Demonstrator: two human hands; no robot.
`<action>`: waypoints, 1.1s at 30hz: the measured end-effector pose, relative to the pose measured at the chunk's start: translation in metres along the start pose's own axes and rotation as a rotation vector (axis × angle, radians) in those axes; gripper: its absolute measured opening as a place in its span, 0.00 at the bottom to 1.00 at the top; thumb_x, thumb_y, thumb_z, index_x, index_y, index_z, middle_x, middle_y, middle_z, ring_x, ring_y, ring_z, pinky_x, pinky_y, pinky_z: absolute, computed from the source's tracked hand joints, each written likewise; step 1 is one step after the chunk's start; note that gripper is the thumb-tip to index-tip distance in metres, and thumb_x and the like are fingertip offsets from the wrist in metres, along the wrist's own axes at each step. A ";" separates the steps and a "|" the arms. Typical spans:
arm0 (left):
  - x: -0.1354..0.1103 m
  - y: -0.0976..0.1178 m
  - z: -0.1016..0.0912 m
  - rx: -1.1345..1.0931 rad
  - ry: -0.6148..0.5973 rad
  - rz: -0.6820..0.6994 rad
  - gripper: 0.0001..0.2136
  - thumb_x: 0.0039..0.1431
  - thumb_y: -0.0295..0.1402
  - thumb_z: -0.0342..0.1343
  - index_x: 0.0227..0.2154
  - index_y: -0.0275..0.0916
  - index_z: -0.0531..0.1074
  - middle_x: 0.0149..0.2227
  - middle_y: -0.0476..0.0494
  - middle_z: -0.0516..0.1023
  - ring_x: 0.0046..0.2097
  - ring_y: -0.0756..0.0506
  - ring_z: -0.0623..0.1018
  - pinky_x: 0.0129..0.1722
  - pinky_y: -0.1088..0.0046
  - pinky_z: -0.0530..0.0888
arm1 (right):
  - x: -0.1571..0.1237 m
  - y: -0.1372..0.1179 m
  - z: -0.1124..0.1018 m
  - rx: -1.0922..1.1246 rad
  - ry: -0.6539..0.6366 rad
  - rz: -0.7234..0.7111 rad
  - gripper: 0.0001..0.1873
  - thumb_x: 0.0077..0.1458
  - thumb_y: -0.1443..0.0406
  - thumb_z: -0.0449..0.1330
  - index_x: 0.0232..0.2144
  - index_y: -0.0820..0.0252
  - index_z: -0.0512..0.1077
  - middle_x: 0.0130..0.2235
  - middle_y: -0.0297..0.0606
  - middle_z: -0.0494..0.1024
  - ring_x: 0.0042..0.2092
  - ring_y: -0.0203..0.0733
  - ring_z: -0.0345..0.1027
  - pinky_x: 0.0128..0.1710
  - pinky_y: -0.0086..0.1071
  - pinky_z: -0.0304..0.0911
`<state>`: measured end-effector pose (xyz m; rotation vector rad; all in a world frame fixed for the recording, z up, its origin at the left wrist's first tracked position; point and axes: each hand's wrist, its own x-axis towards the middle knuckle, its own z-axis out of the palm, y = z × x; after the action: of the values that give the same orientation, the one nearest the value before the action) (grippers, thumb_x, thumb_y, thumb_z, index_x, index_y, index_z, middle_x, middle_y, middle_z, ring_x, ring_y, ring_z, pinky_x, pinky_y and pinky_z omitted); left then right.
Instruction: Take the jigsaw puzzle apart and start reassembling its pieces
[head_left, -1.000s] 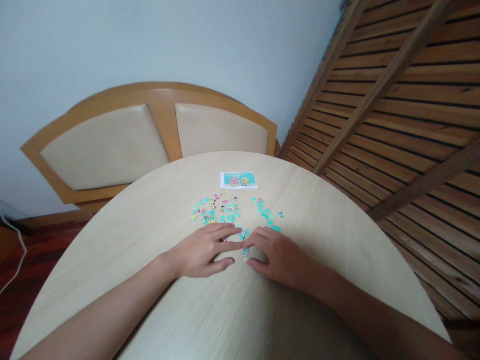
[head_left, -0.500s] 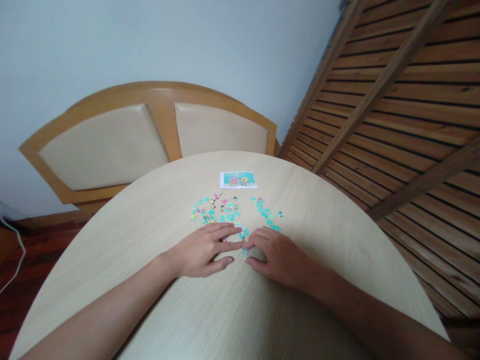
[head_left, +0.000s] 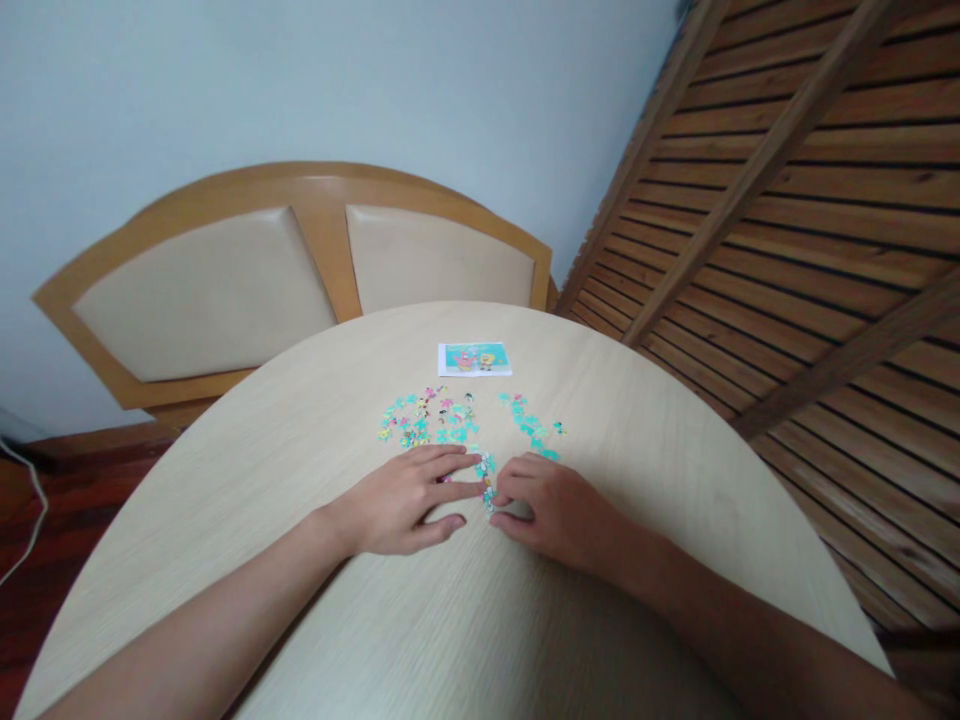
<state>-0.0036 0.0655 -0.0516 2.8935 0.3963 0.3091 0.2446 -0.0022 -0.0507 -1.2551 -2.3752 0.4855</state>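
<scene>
My left hand (head_left: 420, 498) lies palm down with its fingers spread, and its fingertips rest at the left edge of a short column of joined puzzle pieces (head_left: 484, 464). From the right, my right hand (head_left: 541, 500) curls its thumb and fingers at the lower end of that column. Between these fingertips sits a small puzzle piece (head_left: 490, 503), partly covered, its picture too small to read. Beyond my left hand spreads a loose group of puzzle pieces (head_left: 452, 436) in turquoise, pink and yellow. More turquoise puzzle pieces (head_left: 531, 424) form a slanting line past my right hand.
A picture card (head_left: 475, 360) with two cartoon figures lies farther back on the round wooden table (head_left: 315, 420). Behind the table stands a padded wooden bench back (head_left: 442, 250). Slatted wood panelling (head_left: 810, 220) rises on the right, and a white cable (head_left: 37, 500) hangs at far left.
My right fingertips have shifted very slightly at the lower end of the column. My left hand stays in place, and the whole view has drifted a little.
</scene>
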 end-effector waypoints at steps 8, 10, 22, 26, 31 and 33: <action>-0.001 -0.001 0.001 0.007 -0.024 -0.009 0.22 0.67 0.40 0.53 0.62 0.46 0.67 0.67 0.39 0.62 0.66 0.36 0.66 0.65 0.51 0.64 | -0.002 0.001 -0.003 -0.070 -0.035 -0.028 0.03 0.57 0.64 0.66 0.32 0.59 0.78 0.37 0.36 0.79 0.42 0.42 0.71 0.43 0.34 0.64; -0.001 -0.001 0.001 0.007 -0.024 -0.008 0.22 0.67 0.40 0.53 0.62 0.46 0.67 0.67 0.39 0.62 0.66 0.36 0.66 0.65 0.52 0.64 | -0.003 0.001 -0.004 -0.092 -0.052 -0.048 0.05 0.59 0.64 0.64 0.32 0.58 0.78 0.38 0.36 0.79 0.42 0.41 0.72 0.43 0.34 0.64; 0.000 -0.001 0.000 0.030 -0.020 -0.001 0.21 0.67 0.40 0.52 0.62 0.45 0.67 0.67 0.37 0.63 0.65 0.36 0.66 0.64 0.52 0.65 | -0.003 -0.001 -0.005 -0.136 -0.055 -0.061 0.07 0.60 0.64 0.63 0.31 0.58 0.78 0.37 0.36 0.80 0.41 0.42 0.72 0.42 0.35 0.63; -0.001 -0.001 0.001 0.014 0.001 -0.004 0.21 0.67 0.39 0.53 0.61 0.45 0.68 0.67 0.38 0.63 0.65 0.36 0.67 0.64 0.52 0.65 | -0.002 0.004 -0.006 -0.086 -0.045 -0.021 0.08 0.56 0.61 0.68 0.31 0.60 0.76 0.36 0.36 0.80 0.42 0.43 0.73 0.43 0.35 0.63; -0.001 0.000 0.001 -0.006 0.019 -0.004 0.21 0.67 0.39 0.54 0.61 0.46 0.68 0.67 0.39 0.63 0.65 0.36 0.67 0.64 0.51 0.65 | -0.001 0.011 -0.015 -0.080 -0.056 -0.036 0.10 0.53 0.60 0.70 0.32 0.60 0.76 0.35 0.34 0.80 0.40 0.43 0.73 0.43 0.36 0.62; -0.001 0.001 0.000 0.003 0.009 -0.009 0.21 0.67 0.39 0.53 0.61 0.46 0.68 0.67 0.39 0.63 0.65 0.36 0.66 0.64 0.51 0.65 | 0.000 0.014 -0.015 -0.082 -0.060 -0.092 0.08 0.54 0.61 0.69 0.33 0.59 0.77 0.36 0.34 0.80 0.40 0.43 0.73 0.45 0.37 0.61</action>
<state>-0.0044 0.0645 -0.0521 2.8934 0.4119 0.3211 0.2621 0.0072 -0.0450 -1.1742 -2.5134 0.4063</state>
